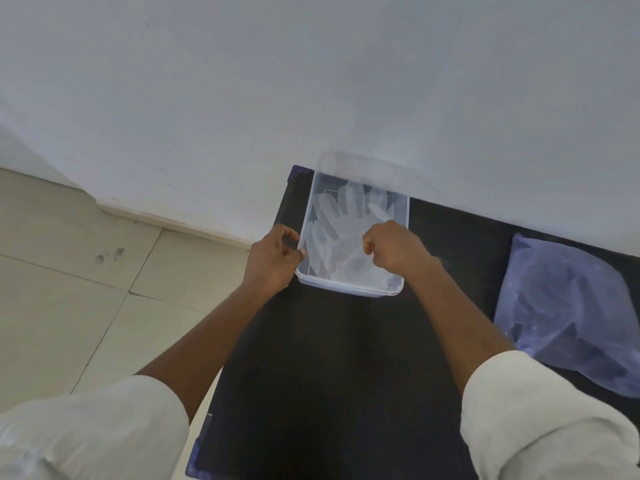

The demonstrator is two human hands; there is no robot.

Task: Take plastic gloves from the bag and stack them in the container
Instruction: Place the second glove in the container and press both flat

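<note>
A clear plastic container (349, 289) sits at the far left end of the black table (329, 358). Translucent plastic gloves (341, 220) lie flat inside it, fingers pointing to the wall. My left hand (273, 259) grips the container's left rim with thumb and fingers. My right hand (394, 249) is curled over the gloves at the container's right side, fingers pinched on the top glove's cuff area. The bag (568, 313) of gloves, bluish and crumpled, lies at the right on the table.
A white wall (311, 81) stands right behind the container. Beige floor tiles (69, 289) lie to the left, below the table's left edge. White rolled sleeves cover both my upper arms.
</note>
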